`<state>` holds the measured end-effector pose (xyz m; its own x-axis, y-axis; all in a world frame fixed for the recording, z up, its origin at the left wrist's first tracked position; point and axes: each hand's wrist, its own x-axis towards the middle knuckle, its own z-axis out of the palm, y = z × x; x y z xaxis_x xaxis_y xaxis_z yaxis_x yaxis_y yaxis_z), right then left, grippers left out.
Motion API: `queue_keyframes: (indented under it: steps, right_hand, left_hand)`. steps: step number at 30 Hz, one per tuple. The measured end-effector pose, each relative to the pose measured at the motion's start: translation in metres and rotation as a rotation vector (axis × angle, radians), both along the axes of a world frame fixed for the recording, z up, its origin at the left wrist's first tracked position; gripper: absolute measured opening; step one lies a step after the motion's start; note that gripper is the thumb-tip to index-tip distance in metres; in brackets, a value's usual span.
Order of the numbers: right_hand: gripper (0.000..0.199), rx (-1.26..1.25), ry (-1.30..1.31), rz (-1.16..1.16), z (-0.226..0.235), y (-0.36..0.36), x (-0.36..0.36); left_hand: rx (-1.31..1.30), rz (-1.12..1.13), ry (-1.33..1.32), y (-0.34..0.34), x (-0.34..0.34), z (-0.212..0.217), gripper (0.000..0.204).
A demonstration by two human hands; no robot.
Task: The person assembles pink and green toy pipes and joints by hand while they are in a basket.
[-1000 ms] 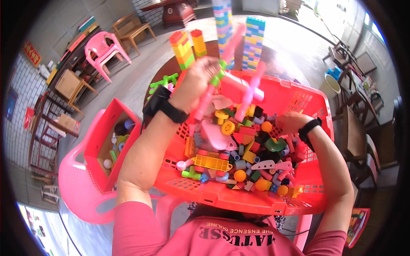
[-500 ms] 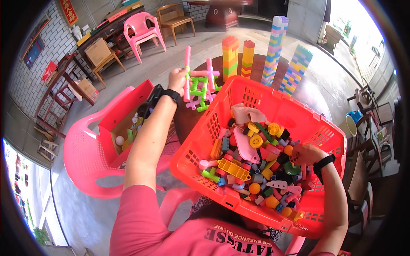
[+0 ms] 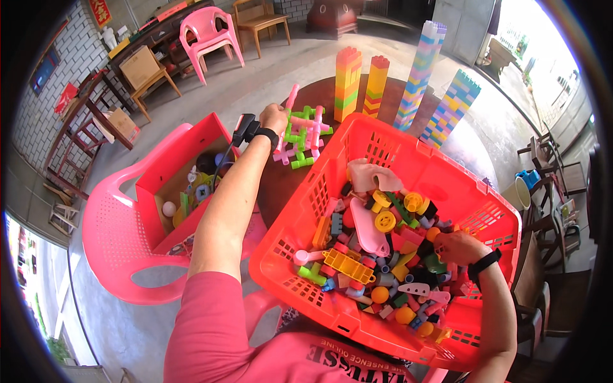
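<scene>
My left hand (image 3: 274,119) is closed on the pink tube at the left side of a pink and green pipe-toy structure (image 3: 300,135). The structure is low over the dark round table (image 3: 281,185), beyond the basket; whether it rests there I cannot tell. My right hand (image 3: 461,247) reaches into the right side of a red plastic basket (image 3: 306,281) full of mixed toy pieces. Its fingers are bent together among the pieces, next to an orange ball (image 3: 433,234); what they hold is hidden. A yellow toy part (image 3: 349,265) and a pink toy part (image 3: 367,230) lie in the heap.
Several block towers stand on the table beyond the basket, including an orange-yellow one (image 3: 347,83) and a tall pastel one (image 3: 421,76). At left, a pink plastic chair (image 3: 121,249) bears a red box (image 3: 159,185) with small toys. Wooden stools and chairs (image 3: 543,268) line the right.
My left hand has brought the pipe-toy structure lower and closer to the table, and tilted its pink tube. My right hand stays in the basket with only a slight shift.
</scene>
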<state>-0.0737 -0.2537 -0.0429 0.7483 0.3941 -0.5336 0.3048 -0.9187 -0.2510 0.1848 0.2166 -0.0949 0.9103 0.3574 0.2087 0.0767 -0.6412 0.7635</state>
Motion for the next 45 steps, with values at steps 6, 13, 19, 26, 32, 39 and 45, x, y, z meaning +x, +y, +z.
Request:
queue_keyframes:
  steps: [6,13,19,26,32,39,45]
  right_hand:
    - [0.029,-0.005,-0.01,-0.035,0.007,0.002,-0.003]
    - [0.03,0.048,-0.073,0.024,0.003,-0.002,-0.002]
    - [0.035,0.054,-0.275,0.077,0.002,-0.011,0.002]
    - [0.03,0.326,-0.669,-0.157,0.026,-0.03,0.011]
    - [0.022,0.378,-0.855,-0.277,0.025,-0.031,0.015]
    - [0.016,0.376,-0.843,-0.257,0.028,-0.029,0.014]
    - [0.013,0.352,-0.802,-0.244,0.032,-0.017,0.021]
  left_hand:
    - [0.239,-0.006,0.022,0.001,-0.006,0.006,0.027]
    - [0.342,-0.081,-0.02,-0.004,-0.013,0.028,0.035]
    - [0.349,-0.316,-0.251,-0.05,-0.027,0.086,0.03]
    - [0.089,-1.02,-0.494,-0.206,-0.116,0.126,0.017]
    - [0.343,-1.456,-0.387,-0.315,-0.199,0.067,0.019]
    - [0.256,-1.633,-0.126,-0.365,-0.241,-0.013,0.032]
    - [0.518,-1.565,-0.323,-0.364,-0.259,-0.024,0.03]
